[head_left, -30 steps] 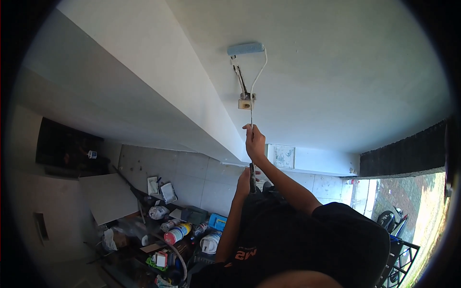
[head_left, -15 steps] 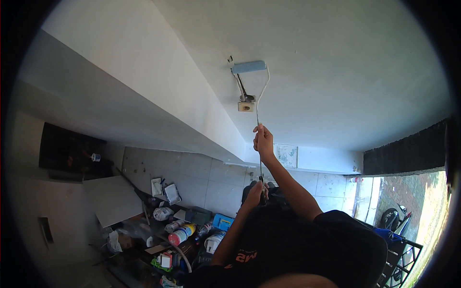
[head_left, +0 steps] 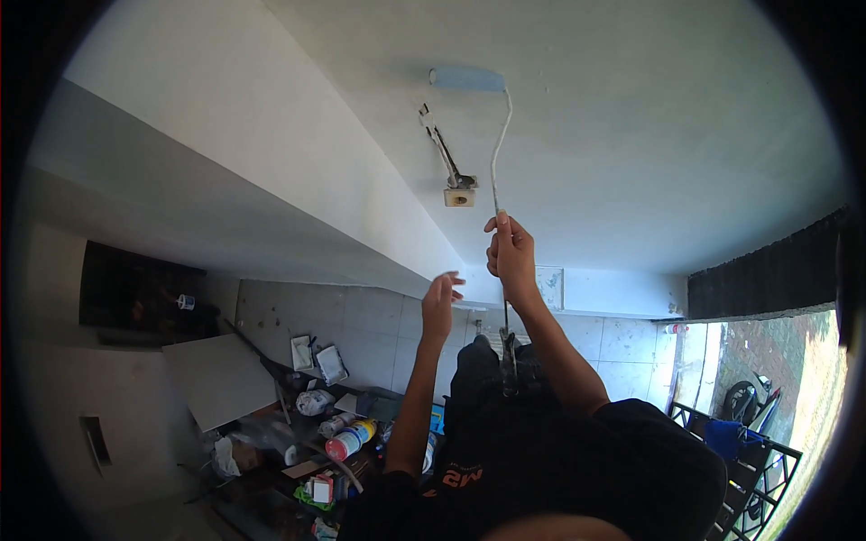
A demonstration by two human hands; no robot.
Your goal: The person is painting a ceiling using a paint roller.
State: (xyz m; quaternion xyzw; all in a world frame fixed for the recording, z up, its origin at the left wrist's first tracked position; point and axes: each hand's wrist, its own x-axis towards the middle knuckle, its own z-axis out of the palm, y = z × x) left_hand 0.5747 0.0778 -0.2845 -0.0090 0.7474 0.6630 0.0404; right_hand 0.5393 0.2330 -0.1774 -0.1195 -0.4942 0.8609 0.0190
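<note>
A paint roller has its pale blue sleeve (head_left: pixel 467 79) against or just off the white wall (head_left: pixel 649 135). I cannot tell whether it touches. Its bent wire frame (head_left: pixel 497 149) runs down into my right hand (head_left: pixel 511 252), which is closed around the rod. Below that hand hangs the roller's dark, paint-smeared handle (head_left: pixel 509 365). My left hand (head_left: pixel 441 302) is raised to the left of the rod, holding nothing, its fingers loosely bent and apart. Left of the rod, a small square wall box (head_left: pixel 459 197) sits beneath a rough chased groove (head_left: pixel 444 153) in the wall.
A white beam-like ledge (head_left: pixel 298 162) slants along the left. On the tiled floor (head_left: pixel 370 316) lie two paint trays (head_left: pixel 331 363). Lower left are bottles (head_left: pixel 351 439), plastic bags and a leaning board (head_left: pixel 221 383). A black metal gate (head_left: pixel 767 460) stands at the lower right.
The roller has moved up the wall, above the groove. My left hand has let go of the handle and risen to the left; my right hand still grips the rod, slightly higher.
</note>
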